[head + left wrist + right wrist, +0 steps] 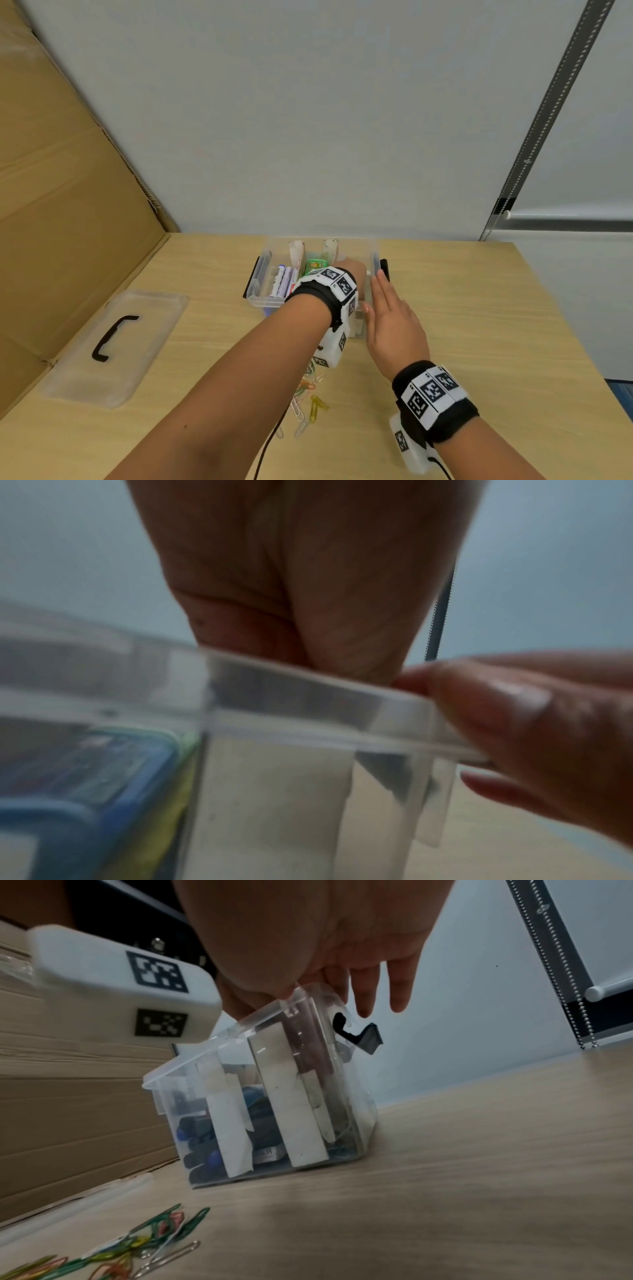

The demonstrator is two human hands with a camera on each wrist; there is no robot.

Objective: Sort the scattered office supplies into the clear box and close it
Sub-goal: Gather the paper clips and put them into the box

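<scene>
Left hand reached down into clear box, grip unseen; right hand flat against its right wall; paper clips lay behind both wrists.

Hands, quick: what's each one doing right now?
Left hand: reaches down into the box; fingers hidden, state cannot be told.
Right hand: open, straight fingers against the box's right side, holding nothing.

Black wristbands — white coded tags
</scene>
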